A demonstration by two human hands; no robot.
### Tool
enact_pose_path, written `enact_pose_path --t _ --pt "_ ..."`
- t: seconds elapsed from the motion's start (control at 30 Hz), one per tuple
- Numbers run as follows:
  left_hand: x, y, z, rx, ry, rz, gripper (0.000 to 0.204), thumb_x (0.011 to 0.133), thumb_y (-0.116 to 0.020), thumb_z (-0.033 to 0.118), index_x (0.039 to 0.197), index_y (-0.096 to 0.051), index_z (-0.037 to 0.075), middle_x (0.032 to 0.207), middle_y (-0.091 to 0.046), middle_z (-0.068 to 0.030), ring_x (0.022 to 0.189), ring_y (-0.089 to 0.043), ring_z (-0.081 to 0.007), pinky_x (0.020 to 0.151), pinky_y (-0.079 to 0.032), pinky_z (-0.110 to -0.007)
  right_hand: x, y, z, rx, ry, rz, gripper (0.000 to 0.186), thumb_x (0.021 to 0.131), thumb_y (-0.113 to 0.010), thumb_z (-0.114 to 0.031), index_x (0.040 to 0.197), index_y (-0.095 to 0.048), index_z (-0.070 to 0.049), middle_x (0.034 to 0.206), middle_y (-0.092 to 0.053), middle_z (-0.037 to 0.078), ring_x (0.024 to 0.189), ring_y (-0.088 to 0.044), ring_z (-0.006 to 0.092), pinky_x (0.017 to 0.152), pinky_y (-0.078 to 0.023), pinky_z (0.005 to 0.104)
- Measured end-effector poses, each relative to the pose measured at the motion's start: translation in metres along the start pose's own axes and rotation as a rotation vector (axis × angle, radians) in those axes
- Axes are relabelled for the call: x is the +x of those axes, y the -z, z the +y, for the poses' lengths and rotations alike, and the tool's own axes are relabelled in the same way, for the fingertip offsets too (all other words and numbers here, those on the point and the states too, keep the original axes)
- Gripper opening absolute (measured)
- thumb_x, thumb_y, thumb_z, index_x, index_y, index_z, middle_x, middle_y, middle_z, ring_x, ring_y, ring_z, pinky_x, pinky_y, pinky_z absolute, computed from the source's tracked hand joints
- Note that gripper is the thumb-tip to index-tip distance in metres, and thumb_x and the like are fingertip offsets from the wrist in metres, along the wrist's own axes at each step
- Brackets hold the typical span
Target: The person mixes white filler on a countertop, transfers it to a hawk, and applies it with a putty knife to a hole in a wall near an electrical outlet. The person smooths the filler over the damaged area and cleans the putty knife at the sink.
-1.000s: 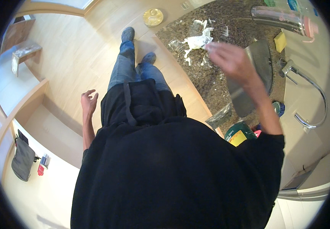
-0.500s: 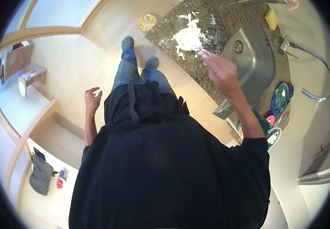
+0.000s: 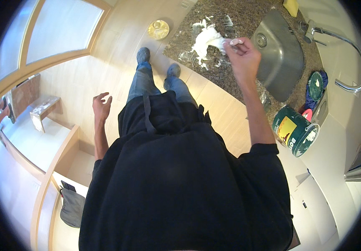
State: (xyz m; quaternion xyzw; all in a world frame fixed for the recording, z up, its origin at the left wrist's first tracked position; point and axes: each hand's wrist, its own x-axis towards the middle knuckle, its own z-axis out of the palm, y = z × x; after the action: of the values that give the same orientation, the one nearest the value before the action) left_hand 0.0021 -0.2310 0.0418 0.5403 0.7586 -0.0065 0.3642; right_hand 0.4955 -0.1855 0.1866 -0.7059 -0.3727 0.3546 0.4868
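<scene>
On the speckled stone counter [image 3: 189, 37], a messy heap of white paste [image 3: 206, 42] spreads among smears. My right hand [image 3: 244, 60] is over it, fingers curled together with white on the tips, gripping something at the paste's right edge that I cannot make out. Beside that hand is a steel sink [image 3: 280, 62], with a chrome tap [image 3: 347, 62] on the wall behind. My left hand [image 3: 102, 106] hangs in the air at my left, its fingers bent and apart, holding nothing.
A yellow sponge [image 3: 290, 7] lies beyond the sink. Near my right forearm are a green bucket [image 3: 293, 131] and a green lid [image 3: 316, 85] on dark blue material. A gold round object [image 3: 158, 29] sits on the floor. At my left are a small stool [image 3: 44, 106] and wooden-framed panels [image 3: 63, 25].
The view has shifted, bringing the green bucket into fuller sight. My right hand has risen in the picture and turned, fingertips still at the paste. My left hand stays hanging.
</scene>
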Motion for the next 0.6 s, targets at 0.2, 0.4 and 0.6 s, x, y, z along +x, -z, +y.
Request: enact_pose_path --t 0.2,0.4,0.6 --pt "-0.003 0.004 -0.021 0.016 0.060 -0.033 0.035 0.084 -0.074 0.025 0.116 -0.072 0.011 0.123 -0.058 -0.0211 0.099 -0.067 -0.0311 0.088 -0.055 -0.040 -0.014 0.005 -0.011 -1.044 1.005 -0.427 0.010 0.083 -0.067 -0.009 0.090 -0.062 -0.003 0.103 -0.071 0.016 0.098 -0.071 0.0297 0.083 -0.059 0.0349" --pt "-0.014 -0.012 -0.022 -0.014 0.064 -0.039 0.034 0.084 -0.074 0.024 0.115 -0.072 0.011 0.123 -0.058 -0.0217 0.099 -0.067 -0.0322 0.088 -0.055 -0.041 -0.028 0.019 -0.012 -1.046 1.057 -0.483 0.009 0.082 -0.063 -0.007 0.090 -0.062 -0.005 0.106 -0.070 0.015 0.105 -0.069 0.0277 0.088 -0.058 0.0353" --pt "-0.023 -0.025 -0.024 -0.024 0.032 -0.041 0.034 0.083 -0.074 0.024 0.115 -0.072 0.011 0.122 -0.058 -0.0224 0.099 -0.068 -0.0326 0.087 -0.055 -0.041 -0.036 0.020 -0.015 -1.005 0.996 -0.539 0.009 0.081 -0.065 -0.004 0.090 -0.062 -0.003 0.103 -0.071 0.016 0.097 -0.071 0.0295 0.083 -0.059 0.0338"
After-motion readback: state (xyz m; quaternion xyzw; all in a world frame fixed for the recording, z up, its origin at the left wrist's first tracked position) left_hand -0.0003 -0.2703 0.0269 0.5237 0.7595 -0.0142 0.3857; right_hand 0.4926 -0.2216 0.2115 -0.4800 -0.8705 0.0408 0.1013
